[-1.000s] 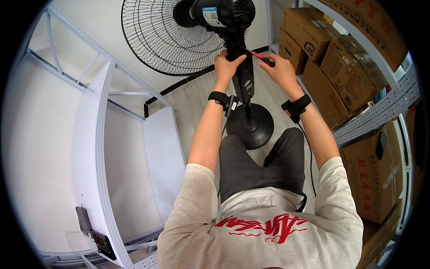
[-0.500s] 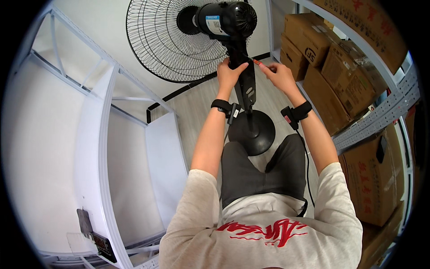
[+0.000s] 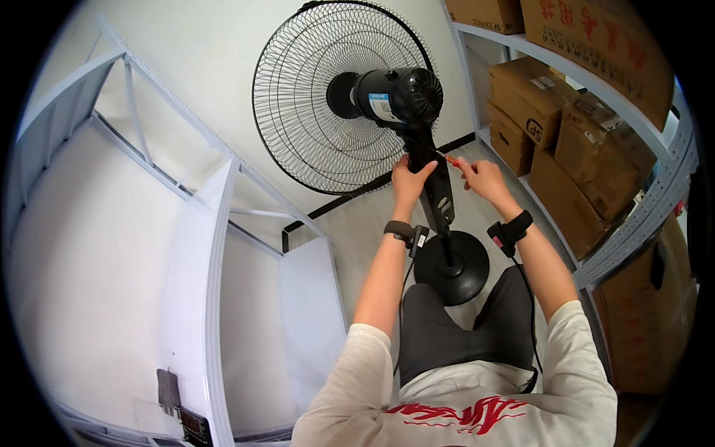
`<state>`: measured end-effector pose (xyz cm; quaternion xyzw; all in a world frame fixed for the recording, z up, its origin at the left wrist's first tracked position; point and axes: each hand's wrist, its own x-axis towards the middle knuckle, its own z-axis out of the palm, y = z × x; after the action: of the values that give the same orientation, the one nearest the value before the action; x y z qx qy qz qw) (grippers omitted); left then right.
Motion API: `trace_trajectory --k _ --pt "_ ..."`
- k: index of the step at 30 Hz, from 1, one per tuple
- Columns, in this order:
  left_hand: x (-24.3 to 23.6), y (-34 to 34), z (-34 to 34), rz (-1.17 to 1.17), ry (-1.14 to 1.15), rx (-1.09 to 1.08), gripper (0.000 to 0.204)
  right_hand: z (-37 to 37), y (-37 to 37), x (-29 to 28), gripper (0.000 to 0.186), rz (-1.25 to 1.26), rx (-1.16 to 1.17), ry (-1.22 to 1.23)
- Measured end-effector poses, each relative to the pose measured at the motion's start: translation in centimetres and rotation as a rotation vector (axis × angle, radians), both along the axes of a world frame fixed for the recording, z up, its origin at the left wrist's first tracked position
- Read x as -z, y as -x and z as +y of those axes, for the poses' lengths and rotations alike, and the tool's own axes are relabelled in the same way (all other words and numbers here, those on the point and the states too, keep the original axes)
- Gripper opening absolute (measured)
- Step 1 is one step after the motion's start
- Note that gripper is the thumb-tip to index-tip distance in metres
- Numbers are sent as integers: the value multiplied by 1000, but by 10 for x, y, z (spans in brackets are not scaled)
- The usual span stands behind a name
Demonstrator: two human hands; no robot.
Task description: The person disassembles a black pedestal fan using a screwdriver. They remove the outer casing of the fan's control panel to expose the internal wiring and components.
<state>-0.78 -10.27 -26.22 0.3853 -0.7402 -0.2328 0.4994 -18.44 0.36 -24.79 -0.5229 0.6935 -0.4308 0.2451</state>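
Note:
A black pedestal fan (image 3: 396, 97) stands tilted in front of me, its round wire cage (image 3: 294, 112) at upper left and its round base (image 3: 465, 272) between my legs. My left hand (image 3: 408, 179) grips the fan's upper column (image 3: 439, 190) just below the motor housing, thumb across it and other fingers partly hidden. My right hand (image 3: 480, 179) is closed on a red and black screwdriver (image 3: 453, 160), whose tip meets the right side of the column below the housing. Bands with small black devices and cables are on both my wrists.
Grey metal shelving (image 3: 655, 141) on the right holds several cardboard boxes (image 3: 566, 186). White shelving (image 3: 194, 290) stands at the left, with a small dark circuit board (image 3: 192, 425) on its near part. A white wall (image 3: 186, 45) with a dark skirting strip lies behind the fan.
The whole view has shifted, so the fan, hands and shelves sit lower and further right, and more wall shows. Both hands remain at the column, the screwdriver still in the right one.

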Motion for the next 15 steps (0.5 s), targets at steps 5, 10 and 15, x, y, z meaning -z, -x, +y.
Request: trace_trajectory --k 5,10,15 --pt "7 -3 -11 -32 57 -34 54 -7 -1 8 51 93 39 225" --pt "8 -6 -2 -21 -6 0 58 17 -9 -6 37 169 98 210" --pt "-4 9 7 16 3 -7 54 -5 12 9 36 66 75 194"
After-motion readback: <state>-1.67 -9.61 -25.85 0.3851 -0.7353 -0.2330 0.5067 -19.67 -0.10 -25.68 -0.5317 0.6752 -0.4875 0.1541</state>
